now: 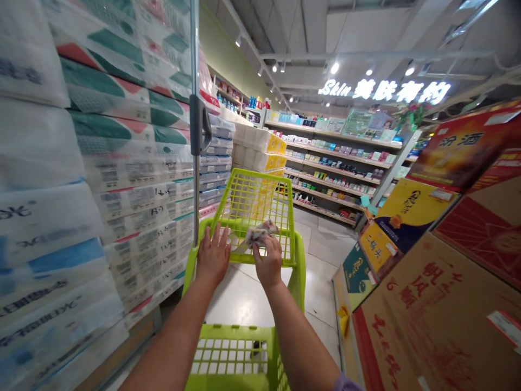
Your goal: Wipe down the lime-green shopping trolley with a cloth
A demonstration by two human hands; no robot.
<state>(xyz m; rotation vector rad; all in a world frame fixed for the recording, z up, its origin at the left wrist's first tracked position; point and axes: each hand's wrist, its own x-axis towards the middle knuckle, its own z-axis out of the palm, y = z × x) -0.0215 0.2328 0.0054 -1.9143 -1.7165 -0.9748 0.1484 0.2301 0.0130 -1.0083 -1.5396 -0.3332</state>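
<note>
In front of me stands a lime-green plastic shopping cart [300, 271] with a grid panel [260, 187] at its far end. My left hand [214, 258] rests on the cart's left far corner, fingers stretched out and apart, holding nothing. My right hand [269, 266] pinches a crumpled, greyish-white patterned cloth [260, 233] against the lower part of the grid panel. The palm side of the right hand is hidden.
Stacked tissue packs [134, 141] line the left, with a metal pole [196, 201] close to the cart. Cardboard cartons [439, 315] and liquor boxes [411, 206] rise on the right. Shelves of small boxed goods [334, 157] stand ahead beyond the tiled floor [321, 260].
</note>
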